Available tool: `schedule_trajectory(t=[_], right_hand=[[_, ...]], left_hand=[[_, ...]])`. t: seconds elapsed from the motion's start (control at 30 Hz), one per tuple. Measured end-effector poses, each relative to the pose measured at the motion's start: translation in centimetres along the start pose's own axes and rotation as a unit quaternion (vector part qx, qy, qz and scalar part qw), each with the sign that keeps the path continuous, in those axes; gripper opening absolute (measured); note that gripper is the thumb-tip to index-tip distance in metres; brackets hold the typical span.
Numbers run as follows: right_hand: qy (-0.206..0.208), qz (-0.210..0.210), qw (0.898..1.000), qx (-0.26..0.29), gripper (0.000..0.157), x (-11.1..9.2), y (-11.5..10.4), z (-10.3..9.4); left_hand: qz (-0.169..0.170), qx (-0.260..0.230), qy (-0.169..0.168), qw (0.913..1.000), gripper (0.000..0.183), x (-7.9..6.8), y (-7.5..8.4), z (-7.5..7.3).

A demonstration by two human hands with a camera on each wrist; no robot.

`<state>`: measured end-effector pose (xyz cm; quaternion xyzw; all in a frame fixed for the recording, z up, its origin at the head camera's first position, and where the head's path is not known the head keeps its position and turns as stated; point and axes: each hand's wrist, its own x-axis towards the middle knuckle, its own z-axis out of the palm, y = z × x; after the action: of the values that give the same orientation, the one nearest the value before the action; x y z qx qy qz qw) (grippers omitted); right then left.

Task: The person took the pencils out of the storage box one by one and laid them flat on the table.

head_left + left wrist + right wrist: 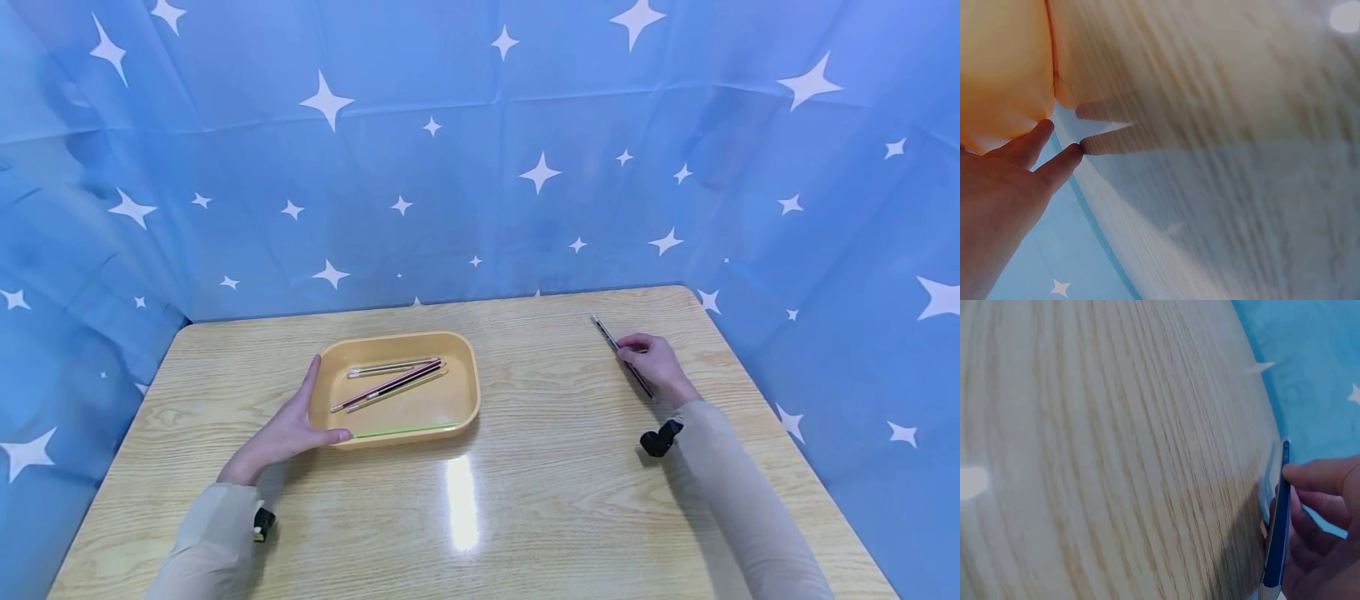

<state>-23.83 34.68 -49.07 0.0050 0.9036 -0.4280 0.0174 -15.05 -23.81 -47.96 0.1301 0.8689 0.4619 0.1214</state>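
My left hand (288, 425) rests against the left end of a shallow yellow-orange tray (474, 375). Its thumb lies at the near rim, while the straight fingers (1063, 165) reach along the outer wall, with tips close to the tabletop. Inside the tray lie several pencils (397, 385), some dark, some gold and one reddish, plus a thin green stick (405, 430) along the near wall. On the right, my right hand (654, 365) pinches a dark pencil (1277, 531) between thumb and fingers. That pencil slants, its pale-tipped end pointing away and left.
The light wood-grain table (540, 492) carries the tray left of centre. Blue cloth with white stars (495, 183) hangs behind the table and along both sides. A small black device (660, 438) sits at the right wrist, and another (263, 523) at the left.
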Motion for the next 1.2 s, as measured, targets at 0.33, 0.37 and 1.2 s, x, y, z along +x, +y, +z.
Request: schedule_trajectory(t=[0.33, 0.37, 1.2], right_hand=[[0.023, 0.011, 0.998, -0.057, 0.023, -0.4, 0.1, -0.8], [0.025, 0.010, 0.998, -0.059, 0.023, -0.4, 0.2, -0.8], [0.049, -0.002, 0.996, -0.076, 0.023, -0.6, 1.7, -0.4]], left_hand=[[0.009, -0.008, 0.001, 0.9999, 0.128, 0.2, -0.1, 0.1], [0.010, -0.008, 0.001, 0.9999, 0.128, 0.2, -0.1, 0.1], [0.007, 0.004, 0.007, 0.9999, 0.128, 0.0, -0.2, 0.1]])
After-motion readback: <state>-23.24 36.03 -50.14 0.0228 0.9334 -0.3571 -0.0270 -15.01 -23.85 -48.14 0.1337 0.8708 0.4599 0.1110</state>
